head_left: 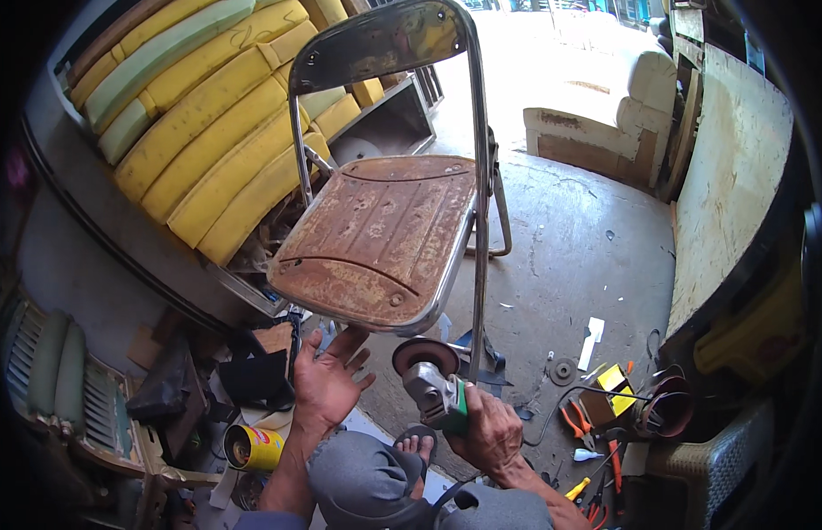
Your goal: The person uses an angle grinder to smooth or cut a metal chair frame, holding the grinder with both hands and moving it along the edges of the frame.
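Knees in grey trousers [362, 481] fill the bottom of the view, a sandalled foot [417, 442] poking out between them onto the concrete floor [570, 256]. Right hand [492, 433] is wrapped tight around the green-bodied angle grinder [437, 389], its fingers closed on the body, the sanding disc [424, 353] tilted up just beneath the front rim of the rusty folding chair [384, 234]. Left hand [327, 375] hangs spread wide and holding nothing, palm toward the chair's front edge, just below it, not quite touching as far as one can tell.

Chair sits tipped back on the floor in front of the person, seat pan thick with rust, yellow foam cushions [208, 132] stacked behind it.

Risks, as I judge them: that bare left hand is near the disc, and a kick off the seat's curled lip could throw the grinder toward it. The power cord [561, 402] trails past scattered pliers [577, 420] and could snag. A paint tin [252, 448] stands close by the left forearm, where sparks could land.
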Tool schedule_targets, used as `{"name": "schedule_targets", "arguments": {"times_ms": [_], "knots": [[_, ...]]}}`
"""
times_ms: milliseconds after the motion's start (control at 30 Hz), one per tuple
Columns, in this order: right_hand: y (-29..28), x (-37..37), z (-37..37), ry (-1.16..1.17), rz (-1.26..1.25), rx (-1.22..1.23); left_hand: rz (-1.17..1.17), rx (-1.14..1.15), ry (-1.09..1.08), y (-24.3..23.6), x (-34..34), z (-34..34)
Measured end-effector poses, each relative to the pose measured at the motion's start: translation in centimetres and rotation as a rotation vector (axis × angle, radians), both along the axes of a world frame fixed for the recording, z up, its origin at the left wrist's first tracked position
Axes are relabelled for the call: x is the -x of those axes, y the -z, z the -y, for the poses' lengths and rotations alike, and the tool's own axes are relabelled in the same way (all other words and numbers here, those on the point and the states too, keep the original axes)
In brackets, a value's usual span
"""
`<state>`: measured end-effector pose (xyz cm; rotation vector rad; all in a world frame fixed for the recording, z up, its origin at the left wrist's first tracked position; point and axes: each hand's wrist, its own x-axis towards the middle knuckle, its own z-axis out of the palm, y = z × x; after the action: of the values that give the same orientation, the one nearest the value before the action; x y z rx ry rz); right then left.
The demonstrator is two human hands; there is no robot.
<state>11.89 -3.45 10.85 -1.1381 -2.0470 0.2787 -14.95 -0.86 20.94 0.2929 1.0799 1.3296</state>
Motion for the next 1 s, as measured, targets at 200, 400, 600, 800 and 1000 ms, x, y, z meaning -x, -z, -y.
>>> {"name": "schedule_targets", "arguments": {"times_ms": [200, 400, 600, 800, 1000], "knots": [[-0.7, 0.8, -0.7, -0.019, 0.059, -0.103, 0.113, -0.019, -0.002, 2.0, 1.5, -0.2], [-0.6, 0.0, 0.1, -0.044, -0.013, 0.016, 0.074, -0.026, 0.06, 0.7, 1.5, -0.4], [-4.2, -0.9, -1.4, 0.02, -0.078, 0.023, 0.129, 0.002, 0.014, 0.9, 1.6, -0.3], [-9.3, -2.8, -1.2, 0.077, -0.039, 0.263, 0.14, -0.026, 0.056, 0.9, 0.9, -0.3], [-14.5, -1.8, -2.5, 0.026, 0.121, 0.407, 0.176, -0.02, 0.001, 0.8, 0.9, 0.1]]}}
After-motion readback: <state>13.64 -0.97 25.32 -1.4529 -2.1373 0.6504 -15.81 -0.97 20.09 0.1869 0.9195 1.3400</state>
